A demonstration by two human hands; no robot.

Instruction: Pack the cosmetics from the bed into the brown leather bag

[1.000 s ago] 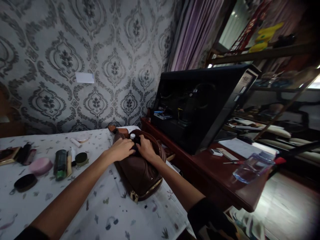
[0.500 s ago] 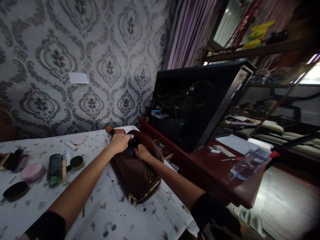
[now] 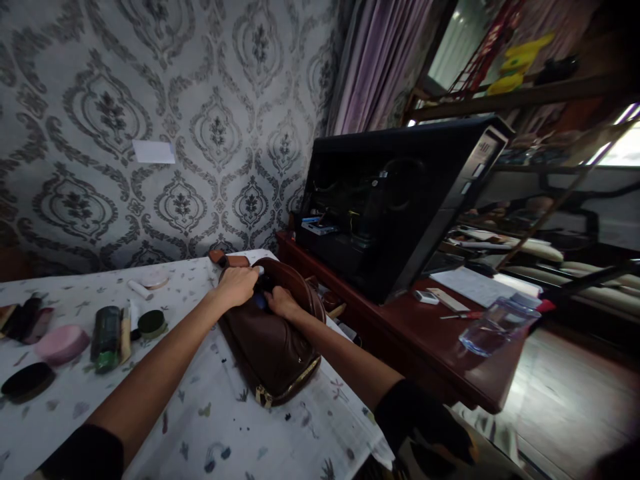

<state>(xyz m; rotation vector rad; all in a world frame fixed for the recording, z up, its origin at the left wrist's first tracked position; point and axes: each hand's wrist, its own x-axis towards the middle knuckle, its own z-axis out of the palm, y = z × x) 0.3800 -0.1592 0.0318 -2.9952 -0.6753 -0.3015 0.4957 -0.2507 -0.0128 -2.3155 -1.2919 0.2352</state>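
A brown leather bag (image 3: 270, 353) with gold zip pulls lies on the patterned tablecloth, its top unzipped. My left hand (image 3: 239, 285) is closed on the left rim of the opening. A small pale thing shows by its fingertips, too small to name. Into the opening reaches my right hand (image 3: 281, 301); its fingertips are hidden in the dark inside, so what they hold cannot be seen. Something blue (image 3: 260, 300) shows inside the bag between the hands. A tan strap end (image 3: 233, 260) lies behind the bag.
At left on the tablecloth (image 3: 200, 433) are a pink round case (image 3: 61, 343), a dark green bottle (image 3: 106, 337), a green-lidded jar (image 3: 152, 324) and a black round item (image 3: 27, 382). A black computer case (image 3: 370, 200) and a clear container (image 3: 500, 327) stand on the red-brown desk (image 3: 480, 373).
The view has shifted slightly. My right hand has moved a little left inside the bag's opening. My left hand stays at the rim.
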